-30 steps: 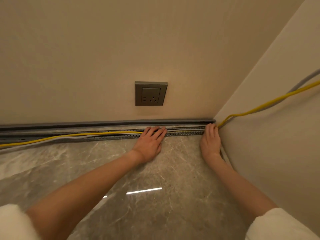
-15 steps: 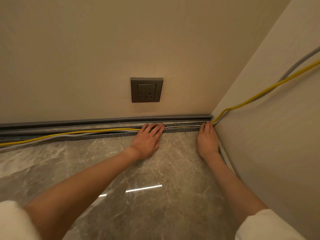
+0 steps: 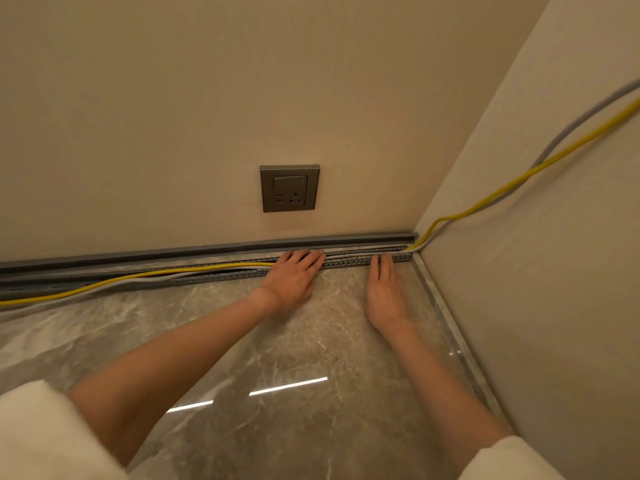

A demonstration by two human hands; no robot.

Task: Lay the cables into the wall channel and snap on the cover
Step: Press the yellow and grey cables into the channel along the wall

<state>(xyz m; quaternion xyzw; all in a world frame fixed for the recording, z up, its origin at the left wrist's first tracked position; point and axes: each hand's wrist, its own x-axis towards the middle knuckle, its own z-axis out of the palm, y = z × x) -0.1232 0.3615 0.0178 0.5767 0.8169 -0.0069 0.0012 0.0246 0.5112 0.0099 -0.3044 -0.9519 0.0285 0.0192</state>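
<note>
A grey slotted wall channel [image 3: 349,262] runs along the foot of the back wall, from the left edge to the corner. A yellow cable [image 3: 156,274] and a grey cable [image 3: 138,283] lie along it; at the left they bulge out over the floor. Both cables climb the right wall from the corner. My left hand [image 3: 294,277] lies flat, its straight fingers pressing on the cables and channel below the socket. My right hand [image 3: 385,289] lies flat on the floor, fingertips touching the channel's front edge near the corner.
A grey wall socket [image 3: 289,188] sits on the back wall above the channel. A dark grey strip [image 3: 207,250] runs along the wall just above the channel. Glossy marble floor [image 3: 277,358] spreads toward me. The right wall [image 3: 536,289] closes the corner.
My right hand has slid left, away from the corner, along the channel's front edge. My left hand stays pressed on the cables below the socket. The view has shifted slightly.
</note>
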